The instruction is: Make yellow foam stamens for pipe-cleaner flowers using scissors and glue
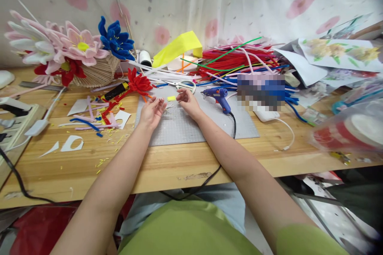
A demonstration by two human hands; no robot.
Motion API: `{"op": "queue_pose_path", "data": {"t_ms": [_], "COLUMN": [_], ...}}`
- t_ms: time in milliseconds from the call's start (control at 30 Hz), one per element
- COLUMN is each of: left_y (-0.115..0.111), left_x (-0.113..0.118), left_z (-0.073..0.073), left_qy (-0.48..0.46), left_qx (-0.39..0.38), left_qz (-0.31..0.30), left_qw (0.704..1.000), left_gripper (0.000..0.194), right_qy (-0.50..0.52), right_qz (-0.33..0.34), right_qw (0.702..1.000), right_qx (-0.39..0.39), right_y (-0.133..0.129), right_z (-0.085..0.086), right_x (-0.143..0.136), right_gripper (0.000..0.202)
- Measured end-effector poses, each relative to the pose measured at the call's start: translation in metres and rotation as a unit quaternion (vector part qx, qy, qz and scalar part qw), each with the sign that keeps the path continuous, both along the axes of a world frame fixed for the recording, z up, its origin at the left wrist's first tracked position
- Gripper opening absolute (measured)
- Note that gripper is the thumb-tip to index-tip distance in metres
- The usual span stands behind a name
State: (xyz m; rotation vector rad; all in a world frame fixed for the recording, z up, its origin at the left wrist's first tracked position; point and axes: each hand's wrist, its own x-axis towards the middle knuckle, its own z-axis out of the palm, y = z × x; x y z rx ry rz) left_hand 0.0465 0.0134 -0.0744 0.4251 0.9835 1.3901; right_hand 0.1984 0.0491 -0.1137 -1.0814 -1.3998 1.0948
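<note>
My left hand (151,114) hovers at the left of the grey cutting mat (191,133), palm turned up, fingers loosely bent and apart. I cannot make out anything held in it. Across from it, my right hand (189,102) has its fingers curved and apart, holding nothing visible. Between the hands are a small yellow piece (171,98) and some thin white strands (170,108); whether the strands touch my left hand is unclear. Just beyond my right hand lie scissors (187,84). A red fuzzy flower (139,82) sits behind my left hand.
A blue glue gun (220,97) rests on the mat's right side, its cord running off the table's front edge. Colourful fuzzy stems (236,57) are heaped behind. Left are finished flowers (82,44), scraps (89,117) and a power strip (20,127). A bagged cup (350,129) stands right.
</note>
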Motion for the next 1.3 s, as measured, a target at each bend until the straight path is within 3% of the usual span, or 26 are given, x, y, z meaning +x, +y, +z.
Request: {"op": "queue_pose_path", "data": {"t_ms": [167, 267, 367, 500, 700, 833, 900, 1033, 1133, 1233, 1300], "left_y": [-0.002, -0.005, -0.008, -0.009, -0.008, -0.008, -0.008, -0.002, 0.004, 0.003, -0.001], "left_x": [-0.005, -0.003, 0.001, 0.006, 0.007, 0.007, 0.004, -0.009, -0.019, -0.021, -0.016], "left_z": [-0.004, -0.005, -0.01, -0.021, -0.032, -0.035, -0.034, -0.032, -0.032, -0.031, -0.028], "left_qy": [0.019, 0.035, 0.129, 0.255, 0.307, 0.335, 0.364, 0.455, 0.498, 0.507, 0.492], "left_qx": [0.028, 0.043, 0.099, 0.16, 0.198, 0.21, 0.222, 0.245, 0.23, 0.226, 0.245], "left_qz": [-0.026, -0.044, -0.062, -0.076, -0.082, -0.097, -0.077, 0.062, 0.126, 0.133, 0.098], "left_qw": [0.999, 0.998, 0.985, 0.951, 0.927, 0.913, 0.901, 0.854, 0.827, 0.821, 0.83], "left_gripper": [0.016, 0.016, 0.024, 0.031, 0.031, 0.03, 0.032, 0.037, 0.035, 0.035, 0.034], "right_qy": [0.078, 0.113, 0.111, 0.099, 0.1, 0.068, 0.045, 0.042, 0.049, 0.055, 0.054], "right_qz": [0.009, 0.067, 0.137, 0.133, 0.085, 0.055, 0.034, -0.039, -0.085, -0.089, -0.069], "right_qw": [0.997, 0.991, 0.983, 0.983, 0.989, 0.994, 0.996, 0.997, 0.994, 0.994, 0.995], "right_qx": [-0.023, -0.033, -0.057, -0.076, -0.071, -0.067, -0.065, -0.058, -0.041, -0.031, -0.036], "right_y": [-0.001, -0.004, -0.014, -0.03, -0.037, -0.033, -0.03, -0.024, -0.02, -0.02, -0.022], "right_z": [0.017, 0.031, 0.038, 0.029, 0.01, 0.006, 0.005, 0.005, 0.005, 0.004, 0.003], "right_x": [0.008, 0.012, 0.014, 0.011, -0.001, -0.008, -0.006, 0.007, 0.017, 0.02, 0.017], "right_gripper": [0.04, 0.037, 0.04, 0.044, 0.056, 0.053, 0.05, 0.048, 0.048, 0.049, 0.05]}}
